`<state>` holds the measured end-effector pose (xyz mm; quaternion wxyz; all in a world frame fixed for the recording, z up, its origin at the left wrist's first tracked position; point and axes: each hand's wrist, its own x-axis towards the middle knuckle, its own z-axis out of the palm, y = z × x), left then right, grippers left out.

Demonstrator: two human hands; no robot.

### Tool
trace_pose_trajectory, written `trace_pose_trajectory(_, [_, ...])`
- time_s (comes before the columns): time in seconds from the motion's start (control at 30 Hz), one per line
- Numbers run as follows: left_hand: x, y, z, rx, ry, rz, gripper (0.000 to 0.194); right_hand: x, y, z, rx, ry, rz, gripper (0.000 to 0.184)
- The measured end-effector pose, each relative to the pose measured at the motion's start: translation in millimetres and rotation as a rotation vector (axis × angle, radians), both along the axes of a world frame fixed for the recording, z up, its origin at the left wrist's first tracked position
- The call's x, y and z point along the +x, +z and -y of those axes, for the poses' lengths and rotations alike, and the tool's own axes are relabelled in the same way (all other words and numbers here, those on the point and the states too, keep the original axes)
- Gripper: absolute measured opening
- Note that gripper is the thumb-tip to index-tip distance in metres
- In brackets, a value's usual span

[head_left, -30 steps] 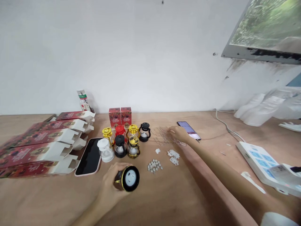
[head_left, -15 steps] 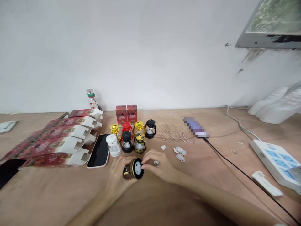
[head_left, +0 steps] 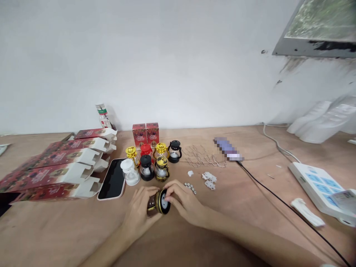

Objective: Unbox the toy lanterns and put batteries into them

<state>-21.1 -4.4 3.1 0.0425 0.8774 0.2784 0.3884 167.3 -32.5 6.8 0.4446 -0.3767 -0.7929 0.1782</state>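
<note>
My left hand (head_left: pixel 139 207) is closed around a mini lantern (head_left: pixel 153 205), dark with gold trim and tipped on its side. The lantern's black base faces right and has a round white disc (head_left: pixel 164 203) set in it. At that base my right hand (head_left: pixel 185 204) has thumb and fingertips drawn together, touching the disc and rim; whatever they may pinch is hidden. Several small silver button cells (head_left: pixel 190 187) lie just beyond my right hand. Behind the hands stand several more mini lanterns (head_left: pixel 147 168) in white, black, red and gold.
Flattened red boxes (head_left: pixel 59 172) overlap at the left, beside a phone (head_left: pixel 112 180). Two upright red boxes (head_left: pixel 146 134) stand near the wall. Bent wires (head_left: pixel 204 156) and white plastic pieces (head_left: pixel 209 180) lie right of the lanterns. A cabled phone (head_left: pixel 226 149) and a power strip (head_left: pixel 319 185) are farther right.
My right thumb and fingers have shifted over the disc, covering more of it. Button cells beyond my right hand now show more fully. The whole view has moved slightly.
</note>
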Motion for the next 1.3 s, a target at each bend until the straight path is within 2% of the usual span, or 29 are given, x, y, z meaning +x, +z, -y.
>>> trace_pose_trajectory(0.07, [0.9, 0.9, 0.9, -0.029, 0.025, -0.018, 0.027, 9.1, -1.8, -8.0, 0.007, -0.077, 0.060, 0.015])
trace_pose_trajectory(0.13, [1.4, 1.6, 1.9, -0.043, 0.079, -0.035, 0.024, 26.6, -2.3, -20.5, -0.019, -0.254, 0.116, 0.018])
trace_pose_trajectory(0.17, [1.3, 1.8, 2.3, -0.039, 0.104, -0.042, 0.023, 37.5, -2.2, -27.4, -0.067, -0.401, 0.135, 0.020])
trace_pose_trajectory(0.23, [0.6, 1.6, 2.9, -0.025, 0.133, -0.046, 0.021, 60.0, -2.4, -39.3, -0.119, -0.514, 0.161, 0.019])
trace_pose_trajectory(0.4, [-1.5, -1.7, 2.8, -0.036, 0.155, -0.033, 0.020, 91.2, -11.0, -46.5, -0.189, -0.550, 0.257, 0.013])
trace_pose_trajectory(0.5, [-0.7, -3.3, 3.0, -0.011, 0.179, -0.024, 0.022, 91.0, -15.5, -44.7, -0.204, -0.568, 0.281, 0.015])
trace_pose_trajectory(0.6, [0.6, -3.3, 3.4, -0.004, 0.176, -0.020, 0.023, 81.5, -8.4, -41.4, -0.200, -0.584, 0.281, 0.017])
trace_pose_trajectory(0.7, [0.7, -2.6, 3.7, -0.035, 0.159, -0.029, 0.023, 62.0, 7.9, -30.0, -0.162, -0.502, 0.261, 0.014])
trace_pose_trajectory(0.83, [-0.7, -2.7, 3.6, -0.054, 0.150, -0.046, 0.024, 28.4, 21.3, -8.8, 0.000, -0.122, 0.204, 0.011])
trace_pose_trajectory(0.9, [-1.1, -3.2, 3.5, -0.056, 0.142, -0.042, 0.024, 16.2, 20.3, -2.9, 0.059, -0.038, 0.194, 0.013])
trace_pose_trajectory(1.03, [-1.2, -5.4, 3.9, -0.046, 0.137, -0.031, 0.024, 8.6, 15.3, -2.0, 0.055, -0.024, 0.167, 0.016])
trace_pose_trajectory(1.3, [-0.5, -8.2, 6.5, -0.020, 0.135, -0.076, 0.025, 14.5, 17.0, -3.0, 0.034, 0.031, 0.182, 0.018])
